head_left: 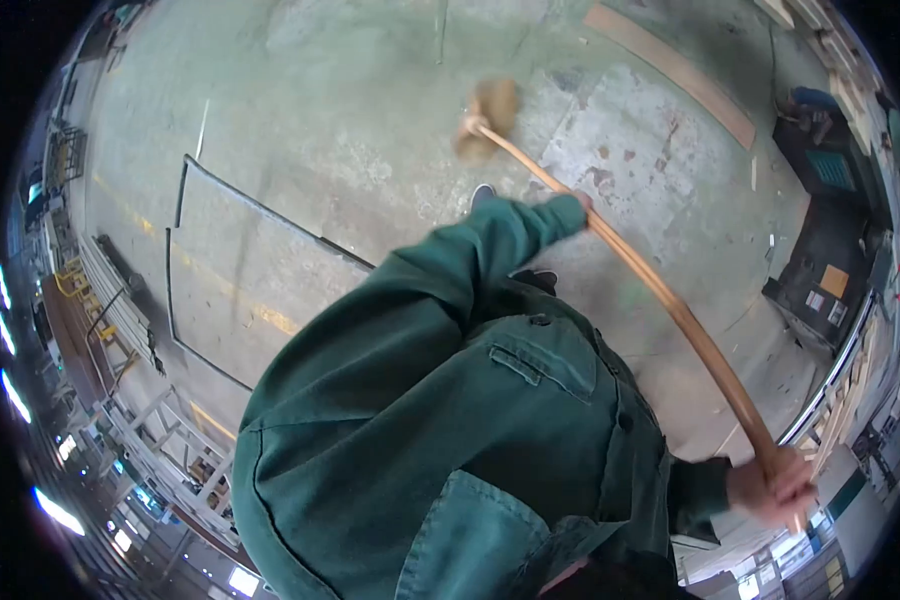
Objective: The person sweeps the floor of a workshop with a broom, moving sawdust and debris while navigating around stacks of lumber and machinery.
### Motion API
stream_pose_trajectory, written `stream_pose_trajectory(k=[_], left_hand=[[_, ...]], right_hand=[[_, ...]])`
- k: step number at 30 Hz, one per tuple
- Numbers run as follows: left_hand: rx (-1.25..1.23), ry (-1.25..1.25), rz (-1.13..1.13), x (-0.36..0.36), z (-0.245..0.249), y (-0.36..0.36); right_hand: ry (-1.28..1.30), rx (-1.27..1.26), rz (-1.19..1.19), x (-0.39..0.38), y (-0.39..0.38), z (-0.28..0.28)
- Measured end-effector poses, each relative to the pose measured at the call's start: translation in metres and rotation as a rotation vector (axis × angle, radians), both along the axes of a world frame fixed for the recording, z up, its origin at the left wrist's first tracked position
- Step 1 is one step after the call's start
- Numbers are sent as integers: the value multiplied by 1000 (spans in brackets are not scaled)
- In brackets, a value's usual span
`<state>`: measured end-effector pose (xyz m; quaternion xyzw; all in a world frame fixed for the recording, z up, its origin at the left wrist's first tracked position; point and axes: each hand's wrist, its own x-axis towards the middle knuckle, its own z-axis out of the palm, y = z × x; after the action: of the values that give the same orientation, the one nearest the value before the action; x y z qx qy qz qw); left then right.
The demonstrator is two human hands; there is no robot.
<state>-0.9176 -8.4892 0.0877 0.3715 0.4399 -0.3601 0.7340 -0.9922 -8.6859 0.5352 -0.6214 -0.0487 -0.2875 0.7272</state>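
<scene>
A broom (660,290) with a long wooden handle slants across the view from upper middle to lower right. Its brownish broom head (497,105) is blurred by motion and is at the concrete floor (350,130), ahead of my feet. My left hand (574,205) is closed around the lower part of the handle, its arm stretched across my green jacket. Close to the top end of the handle, my right hand (770,485) grips it with wrapped fingers. The tip of a shoe (483,193) shows beside the left sleeve.
A long flat board (675,75) lies on the floor at upper right. Dark cabinets (820,260) stand at the right edge. A thin dark bar frame (270,212) is on the left. Farther left are stacked metal profiles (120,295) and a metal rack (180,440).
</scene>
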Motion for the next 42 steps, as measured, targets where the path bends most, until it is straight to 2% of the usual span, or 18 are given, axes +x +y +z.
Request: stream_pose_trajectory(k=[1,3,5,7,8,10,13,16,18,19,20,22,23,25,31,36,40,42], left_hand=[[190,-214,-184,14,-11,36],[149,185,222,35,17,87],[105,106,195,43,31,109],[129,-8,88,28,64,101],[203,-77,0,21,101,87],[-37,-64,200,2,164,59],[-338,23,262,11,151,55],[-258,404,375,46,146,68],[-341,360,349,48,132,48],[-413,311,337,51,129,39],[-388,275,230,60,184,36],[-410,232,162,76,228,12],[-436,194,176,84,244,-2],[-506,155,83,109,256,-36],[-860,122,-6,234,245,-163],[-638,-131,-153,367,178,-229],[-657,-12,222,423,136,-184],[-637,88,451,423,117,-144]], right_hand=[[-12,91,136,17,17,-20],[-44,179,260,28,39,-32],[67,253,197,35,59,-31],[-28,96,217,25,31,1],[4,-212,-21,14,25,30],[-44,242,290,5,33,91],[-87,91,257,15,45,94],[-62,120,382,62,74,70],[-138,-54,490,66,48,97],[-262,77,280,60,34,106],[-374,177,50,54,21,116],[-111,-165,714,71,34,152],[-219,-529,500,51,0,164],[-205,-457,670,83,34,160],[-173,-489,773,206,24,144],[-58,-576,852,313,24,128],[310,-822,790,380,26,124],[240,-696,815,407,24,113]])
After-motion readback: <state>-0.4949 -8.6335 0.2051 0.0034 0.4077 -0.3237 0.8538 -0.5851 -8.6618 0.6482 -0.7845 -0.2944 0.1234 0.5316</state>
